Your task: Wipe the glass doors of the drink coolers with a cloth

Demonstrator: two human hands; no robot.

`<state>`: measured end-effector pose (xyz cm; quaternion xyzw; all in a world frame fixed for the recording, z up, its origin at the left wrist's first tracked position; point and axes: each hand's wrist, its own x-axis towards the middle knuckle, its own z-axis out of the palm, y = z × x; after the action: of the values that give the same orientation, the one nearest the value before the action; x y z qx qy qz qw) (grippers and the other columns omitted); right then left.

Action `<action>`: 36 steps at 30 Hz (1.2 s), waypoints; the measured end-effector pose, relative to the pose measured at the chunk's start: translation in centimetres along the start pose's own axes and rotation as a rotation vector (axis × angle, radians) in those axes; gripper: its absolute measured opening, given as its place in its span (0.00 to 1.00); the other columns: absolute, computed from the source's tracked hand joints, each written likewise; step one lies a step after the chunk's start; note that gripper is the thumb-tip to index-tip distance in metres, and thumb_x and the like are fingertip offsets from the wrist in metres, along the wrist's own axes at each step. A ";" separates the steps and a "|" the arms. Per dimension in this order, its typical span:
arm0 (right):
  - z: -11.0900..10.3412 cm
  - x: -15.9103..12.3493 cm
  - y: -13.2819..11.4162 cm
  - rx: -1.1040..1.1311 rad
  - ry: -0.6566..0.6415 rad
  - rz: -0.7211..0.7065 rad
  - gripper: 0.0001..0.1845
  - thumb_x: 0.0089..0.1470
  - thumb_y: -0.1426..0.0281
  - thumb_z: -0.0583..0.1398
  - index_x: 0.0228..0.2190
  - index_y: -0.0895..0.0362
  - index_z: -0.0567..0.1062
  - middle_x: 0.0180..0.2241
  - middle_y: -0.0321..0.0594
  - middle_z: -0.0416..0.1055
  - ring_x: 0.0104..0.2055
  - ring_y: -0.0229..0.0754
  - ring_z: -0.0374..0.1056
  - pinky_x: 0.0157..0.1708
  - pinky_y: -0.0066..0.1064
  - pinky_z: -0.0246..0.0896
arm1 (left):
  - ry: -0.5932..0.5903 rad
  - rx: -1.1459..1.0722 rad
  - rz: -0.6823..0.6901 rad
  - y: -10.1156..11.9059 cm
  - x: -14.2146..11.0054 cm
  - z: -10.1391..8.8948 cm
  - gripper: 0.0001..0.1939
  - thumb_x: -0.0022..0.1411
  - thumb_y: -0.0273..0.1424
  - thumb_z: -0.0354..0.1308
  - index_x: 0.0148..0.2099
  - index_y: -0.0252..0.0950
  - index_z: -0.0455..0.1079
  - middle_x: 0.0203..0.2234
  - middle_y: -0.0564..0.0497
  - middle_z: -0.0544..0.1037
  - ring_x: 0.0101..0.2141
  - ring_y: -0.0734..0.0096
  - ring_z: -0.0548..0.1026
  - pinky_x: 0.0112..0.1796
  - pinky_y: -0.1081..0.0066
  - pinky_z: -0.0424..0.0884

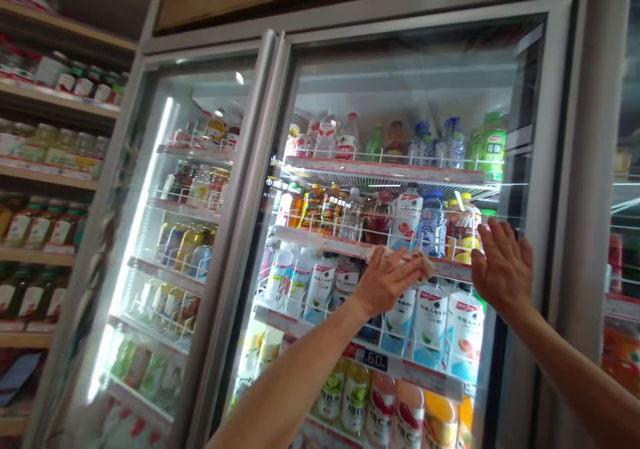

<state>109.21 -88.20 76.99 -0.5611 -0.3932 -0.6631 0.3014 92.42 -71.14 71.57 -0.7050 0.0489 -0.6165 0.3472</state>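
My left hand (384, 281) presses a crumpled beige cloth (424, 266) against the glass door (400, 89) of a drinks fridge. Some of the cloth sticks out above and to the right of the fingers; the rest is hidden beneath them. To the right, my right hand (504, 262) lies against the same glass, fingers stretched and holding nothing. Behind the pane, bottles and cartons fill several wire-fronted shelves. A white drink carton (407, 217) shows just above my left hand, and a green bottle (494, 143) stands at the top right.
A second glass door (200, 169) with a tall metal frame (245, 189) is on the left. Beyond it, open shelves (55, 175) carry rows of bottles. A thick metal post (590, 189) rises at the right. A lit price display (373, 357) sits on a lower shelf edge.
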 end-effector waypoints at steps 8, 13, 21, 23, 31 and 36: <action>-0.2 0.2 -0.4 -0.025 -0.044 0.042 0.27 0.58 0.64 0.45 0.55 0.64 0.63 0.60 0.48 0.56 0.65 0.42 0.44 0.62 0.39 0.36 | 0.261 0.160 -0.689 -14.1 -5.4 -5.0 0.20 0.64 0.23 0.39 0.55 0.31 0.64 0.55 0.44 0.66 0.62 0.59 0.51 0.56 0.47 0.56; -0.6 0.3 -0.8 -0.021 -0.082 0.078 0.27 0.57 0.66 0.48 0.56 0.62 0.62 0.61 0.45 0.54 0.65 0.41 0.43 0.63 0.37 0.34 | 0.098 0.015 -0.389 -3.7 -5.3 -2.4 0.19 0.63 0.24 0.44 0.53 0.43 0.66 0.54 0.54 0.69 0.63 0.63 0.48 0.60 0.48 0.47; 0.2 0.1 -0.2 -0.071 -0.060 0.032 0.27 0.58 0.65 0.44 0.56 0.64 0.61 0.60 0.49 0.54 0.65 0.42 0.43 0.61 0.39 0.35 | -0.014 -0.045 -0.123 -3.9 -14.2 -6.2 0.19 0.62 0.23 0.47 0.52 0.45 0.66 0.52 0.58 0.71 0.62 0.70 0.51 0.61 0.57 0.47; 0.7 0.0 0.1 -0.080 -0.032 0.016 0.28 0.58 0.64 0.43 0.55 0.64 0.62 0.60 0.49 0.55 0.65 0.43 0.43 0.61 0.40 0.36 | 0.090 0.048 -0.352 -8.1 -16.2 -7.5 0.20 0.62 0.22 0.46 0.54 0.41 0.64 0.54 0.53 0.69 0.62 0.71 0.49 0.61 0.59 0.50; 0.9 -0.1 0.4 -0.049 0.007 -0.001 0.28 0.58 0.63 0.43 0.55 0.62 0.63 0.59 0.48 0.57 0.64 0.43 0.46 0.61 0.40 0.38 | -0.024 -0.130 -0.180 2.8 -12.2 -3.1 0.18 0.63 0.26 0.47 0.54 0.42 0.65 0.55 0.53 0.68 0.63 0.66 0.48 0.62 0.50 0.41; -0.1 0.3 0.1 -0.052 -0.083 0.050 0.28 0.58 0.64 0.44 0.56 0.64 0.62 0.60 0.50 0.55 0.65 0.41 0.43 0.61 0.38 0.36 | -0.061 -0.142 -0.087 0.9 -14.7 -5.1 0.17 0.63 0.27 0.47 0.52 0.47 0.67 0.51 0.58 0.71 0.61 0.73 0.54 0.62 0.57 0.45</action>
<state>109.20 -88.33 77.35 -0.6053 -0.3739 -0.6415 0.2868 84.64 -66.71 58.75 -0.7478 0.0510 -0.6041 0.2706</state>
